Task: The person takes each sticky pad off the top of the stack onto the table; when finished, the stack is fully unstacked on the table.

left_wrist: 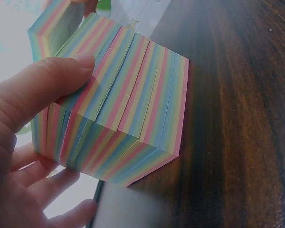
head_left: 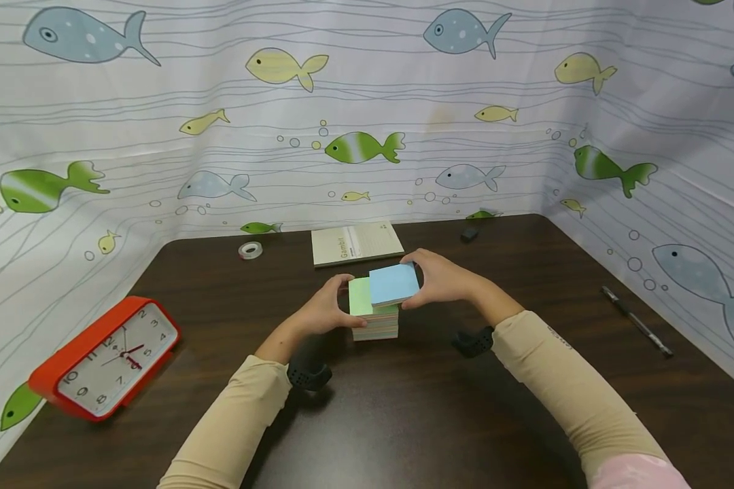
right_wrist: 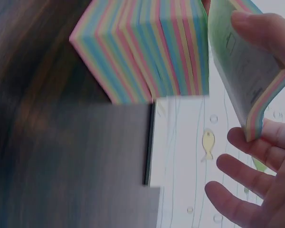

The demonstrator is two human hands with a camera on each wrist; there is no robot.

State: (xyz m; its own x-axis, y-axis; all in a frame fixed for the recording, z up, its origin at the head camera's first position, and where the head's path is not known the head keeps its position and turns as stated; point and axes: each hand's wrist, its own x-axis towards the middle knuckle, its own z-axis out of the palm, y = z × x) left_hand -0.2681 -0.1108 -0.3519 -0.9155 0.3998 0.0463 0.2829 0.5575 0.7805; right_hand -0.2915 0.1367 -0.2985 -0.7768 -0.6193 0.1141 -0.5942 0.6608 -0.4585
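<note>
A stack of sticky note pads [head_left: 376, 326] with rainbow-striped edges and a green top sits on the dark table. My left hand [head_left: 325, 307] grips its left side, thumb [left_wrist: 69, 71] on the near face and fingers around the far side. My right hand [head_left: 439, 278] pinches one more sticky note pad [head_left: 394, 284], blue on top, between thumb and fingers. In the head view this pad overlaps the stack's right part. In the right wrist view the held pad [right_wrist: 247, 71] shows its pale underside, tilted away from the stack, with a gap widening between them.
Behind the stack lies a pale notebook [head_left: 357, 244], with a tape roll [head_left: 251, 250] to its left and a small black object [head_left: 469, 235] to its right. A red clock [head_left: 119, 356] stands at the left; a pen [head_left: 636, 322] lies at the right. A fish-patterned curtain [head_left: 367, 88] surrounds the table.
</note>
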